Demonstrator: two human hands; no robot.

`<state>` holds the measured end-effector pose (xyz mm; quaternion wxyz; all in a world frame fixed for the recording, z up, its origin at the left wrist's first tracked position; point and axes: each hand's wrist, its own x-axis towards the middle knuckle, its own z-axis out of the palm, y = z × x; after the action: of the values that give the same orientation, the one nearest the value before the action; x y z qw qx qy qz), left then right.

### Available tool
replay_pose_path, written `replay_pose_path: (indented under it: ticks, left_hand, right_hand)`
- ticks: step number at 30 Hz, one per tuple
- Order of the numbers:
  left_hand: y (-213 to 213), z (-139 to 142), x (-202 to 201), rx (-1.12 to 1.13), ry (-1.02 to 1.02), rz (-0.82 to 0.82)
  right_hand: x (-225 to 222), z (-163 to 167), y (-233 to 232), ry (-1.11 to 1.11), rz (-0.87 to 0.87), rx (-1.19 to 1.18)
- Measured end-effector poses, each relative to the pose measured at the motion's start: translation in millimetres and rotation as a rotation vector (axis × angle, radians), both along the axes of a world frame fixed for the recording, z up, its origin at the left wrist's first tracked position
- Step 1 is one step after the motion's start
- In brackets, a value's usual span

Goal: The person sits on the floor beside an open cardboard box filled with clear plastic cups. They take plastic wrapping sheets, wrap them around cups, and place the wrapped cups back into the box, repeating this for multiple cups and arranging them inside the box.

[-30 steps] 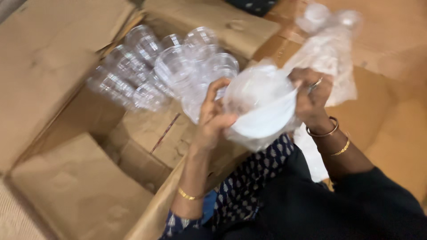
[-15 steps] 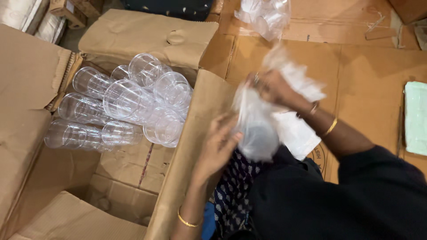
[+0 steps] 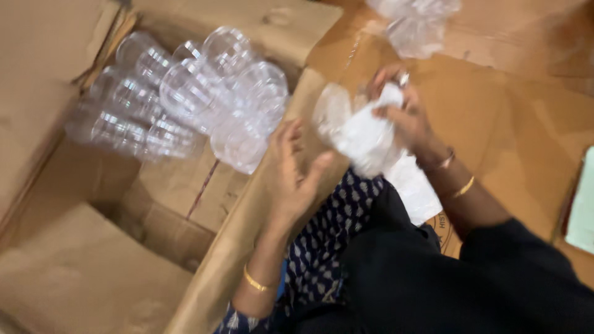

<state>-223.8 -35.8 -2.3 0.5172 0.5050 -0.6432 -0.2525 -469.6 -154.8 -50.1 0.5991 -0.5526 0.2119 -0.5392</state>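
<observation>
My right hand (image 3: 405,117) grips a crumpled clear plastic bag (image 3: 359,133) over the edge of a large open cardboard box (image 3: 247,216). My left hand (image 3: 297,173) is just left of the bag with its fingers spread, holding nothing. Inside the box lie several sleeves of clear plastic cups (image 3: 185,102) on their sides, to the left of both hands. The picture is blurred by motion.
Another crumpled clear plastic bag (image 3: 414,21) lies on flattened cardboard (image 3: 513,111) at the top right. A pale green thing (image 3: 581,210) shows at the right edge. The box flaps (image 3: 43,74) stand open on the left and at the bottom.
The bag has been squeezed into a smaller bundle in my right hand. My left hand has come off it and opened. The view has shifted over the box.
</observation>
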Motion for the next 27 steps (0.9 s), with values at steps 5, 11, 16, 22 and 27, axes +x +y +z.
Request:
replay_pose_path:
  ticks: [5, 11, 16, 22, 27]
  left_hand:
    - [8.7, 0.4, 6.0, 0.246, 0.235, -0.017]
    - [30.2, 10.4, 31.6, -0.172, 0.222, 0.102]
    - [34.4, 4.5, 36.1, -0.062, 0.233, 0.14]
    - [41.9, 6.3, 42.0, -0.153, 0.214, 0.086]
    - [44.6, 11.3, 43.1, 0.015, 0.186, 0.074]
  right_hand:
    - [65.6, 17.5, 64.0, -0.058, 0.096, 0.123]
    - [87.2, 3.0, 69.2, 0.0, 0.074, 0.147]
    - [98.4, -2.8, 71.6, -0.087, 0.106, 0.072]
    - [103.6, 26.0, 83.1, -0.158, 0.1, 0.244]
    - [108.7, 27.1, 82.8, -0.191, 0.038, 0.168]
